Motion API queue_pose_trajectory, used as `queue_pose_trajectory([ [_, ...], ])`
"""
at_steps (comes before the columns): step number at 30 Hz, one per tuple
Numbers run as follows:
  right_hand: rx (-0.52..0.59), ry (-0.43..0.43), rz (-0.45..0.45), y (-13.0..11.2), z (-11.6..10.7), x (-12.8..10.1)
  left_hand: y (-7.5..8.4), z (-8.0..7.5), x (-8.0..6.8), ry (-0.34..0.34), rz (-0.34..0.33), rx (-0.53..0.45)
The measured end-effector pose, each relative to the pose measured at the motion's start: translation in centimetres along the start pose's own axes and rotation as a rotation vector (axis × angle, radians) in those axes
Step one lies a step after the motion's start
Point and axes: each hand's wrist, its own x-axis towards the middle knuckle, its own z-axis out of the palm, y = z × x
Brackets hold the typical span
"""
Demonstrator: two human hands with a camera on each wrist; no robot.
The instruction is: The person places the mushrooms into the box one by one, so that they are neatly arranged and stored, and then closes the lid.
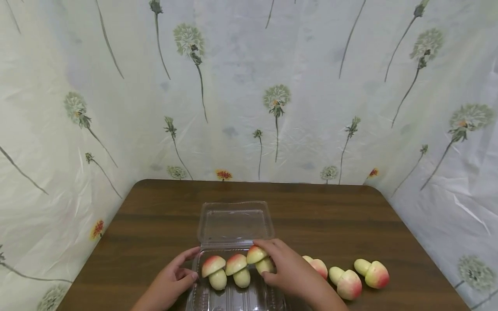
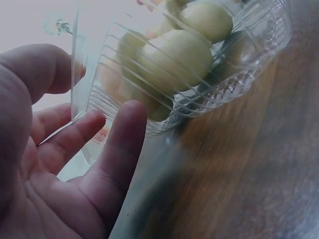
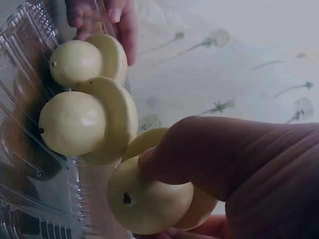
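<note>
In the head view my right hand grips a mushroom-shaped piece with a red and pale-yellow cap, over the right part of a clear plastic clamshell box. My thumb presses its pale stem in the right wrist view. Two similar mushrooms, one on the left and one beside it, lie in the box with their caps toward the hinge. My left hand is at the box's left side, loosely bent fingers at its edge. The left wrist view shows these fingers by the ribbed wall.
Right of the box, several more mushrooms lie on the brown wooden table, among them one at the far right and one nearer; my right arm partly covers another. The raised lid lies back. Dandelion-print sheeting surrounds the table.
</note>
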Motion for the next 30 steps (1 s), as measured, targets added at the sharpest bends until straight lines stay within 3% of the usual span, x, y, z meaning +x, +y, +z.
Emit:
queue_pose_trajectory([
  [15,-0.061,-0.012,0.051,-0.9,0.1,0.3,-0.2,0.0,0.0,0.002,0.003,0.012],
  [23,-0.141,0.007,0.046,-1.4,0.1,0.3,-0.2,-0.1,0.0,-0.006,0.008,0.013],
  [30,-0.148,0.006,0.037,-0.8,0.4,0.2,-0.2,-0.3,0.0,-0.011,0.003,0.011],
])
